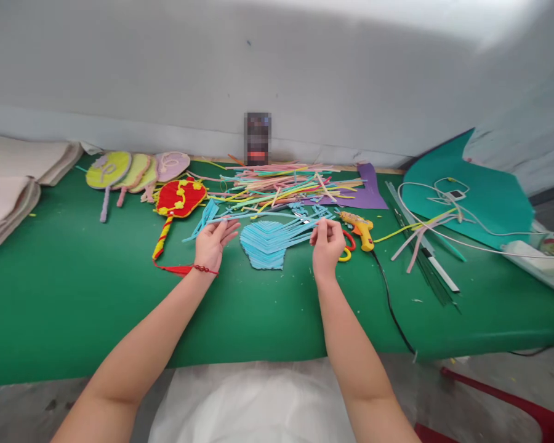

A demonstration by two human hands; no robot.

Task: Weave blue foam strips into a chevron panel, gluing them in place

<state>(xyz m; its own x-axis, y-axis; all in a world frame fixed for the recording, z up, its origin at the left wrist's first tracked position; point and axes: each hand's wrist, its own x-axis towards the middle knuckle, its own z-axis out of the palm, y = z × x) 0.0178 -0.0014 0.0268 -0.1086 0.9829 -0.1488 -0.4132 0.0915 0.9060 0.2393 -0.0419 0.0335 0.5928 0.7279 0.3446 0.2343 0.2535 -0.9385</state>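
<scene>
Pinched fingers of my right hand (327, 246) hold a light-blue pipe cleaner (263, 215) near the right side of a flat blue woven piece. My left hand (209, 243) is raised to the left with its fingers stretched out; the far end of that pipe cleaner passes by its fingertips, and I cannot tell if they grip it. Between the hands, the blue woven piece (263, 246) lies on the green table, with loose strands fanning toward my right hand. Red-and-yellow-handled scissors (348, 247) lie partly hidden beside my right hand. More blue pipe cleaners (207, 216) lie behind my left hand.
A yellow glue gun (364, 232) with a black cord lies to the right. Behind is a pile of coloured pipe cleaners (281, 187). A red fan (180, 198) and pastel fans (108, 170) lie left. A phone (257, 138) stands against the wall.
</scene>
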